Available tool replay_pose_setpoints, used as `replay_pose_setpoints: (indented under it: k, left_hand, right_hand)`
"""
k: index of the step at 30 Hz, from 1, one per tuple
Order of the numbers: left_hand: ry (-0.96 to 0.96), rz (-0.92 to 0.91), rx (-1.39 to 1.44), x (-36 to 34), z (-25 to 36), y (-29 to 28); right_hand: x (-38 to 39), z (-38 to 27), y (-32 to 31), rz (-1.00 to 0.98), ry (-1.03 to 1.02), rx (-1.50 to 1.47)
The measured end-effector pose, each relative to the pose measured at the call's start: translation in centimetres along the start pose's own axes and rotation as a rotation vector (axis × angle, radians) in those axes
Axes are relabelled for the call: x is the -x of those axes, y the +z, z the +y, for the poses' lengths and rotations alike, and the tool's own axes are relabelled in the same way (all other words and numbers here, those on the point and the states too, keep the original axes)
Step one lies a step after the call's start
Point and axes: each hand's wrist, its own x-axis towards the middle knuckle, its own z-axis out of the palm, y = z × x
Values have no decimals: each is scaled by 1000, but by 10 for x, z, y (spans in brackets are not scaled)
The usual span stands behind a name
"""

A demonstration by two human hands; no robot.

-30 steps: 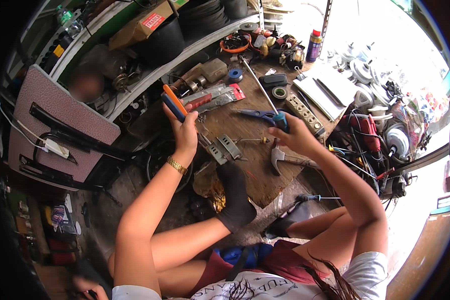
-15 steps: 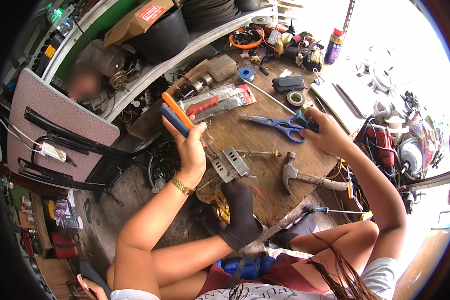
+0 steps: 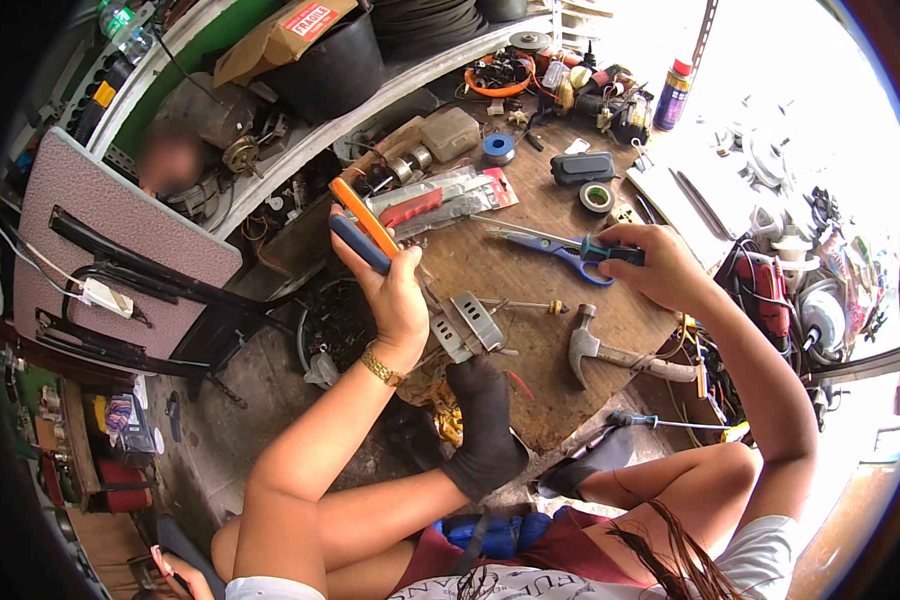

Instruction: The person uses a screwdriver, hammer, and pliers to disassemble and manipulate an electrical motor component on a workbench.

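Observation:
My left hand grips pliers with orange and navy handles, held up left of a slotted metal part. My right hand holds a screwdriver by its teal-and-black handle, its long shaft pointing left, just above blue-handled scissors on the wooden board. A claw hammer lies below the scissors. My socked foot is at the edge, just below the metal part. A red-handled tool in packaging lies beyond my left hand.
A tape roll, spool, black case, spray can and motor parts line the back. A red drill sits right. A padded panel is at left. Another person's hand shows at lower left.
My right hand has moved rightward and the screwdriver has tilted from steep to nearly level over the scissors. My left hand, still holding the pliers, has shifted slightly right.

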Motion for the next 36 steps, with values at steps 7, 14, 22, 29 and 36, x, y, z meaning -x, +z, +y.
replay_pose_setpoints:
  k: [7, 14, 22, 29, 36]
  left_hand:
    - [-68, 3, -95, 2, 0, -4]
    - [-85, 18, -22, -1, -16, -4]
    - [-88, 118, 120, 8, 0, 1]
    - [-246, 89, 18, -4, 9, -14]
    - [-213, -43, 96, -12, 26, -13]
  right_hand:
    - [-5, -8, -3, -14, -107, 33]
    - [-46, -1, -7, 402, -178, -807]
    - [-93, 1, 31, 753, -26, -911]
    - [-90, 36, 55, 721, 96, -1061]
    - [-75, 35, 51, 708, 127, -1063]
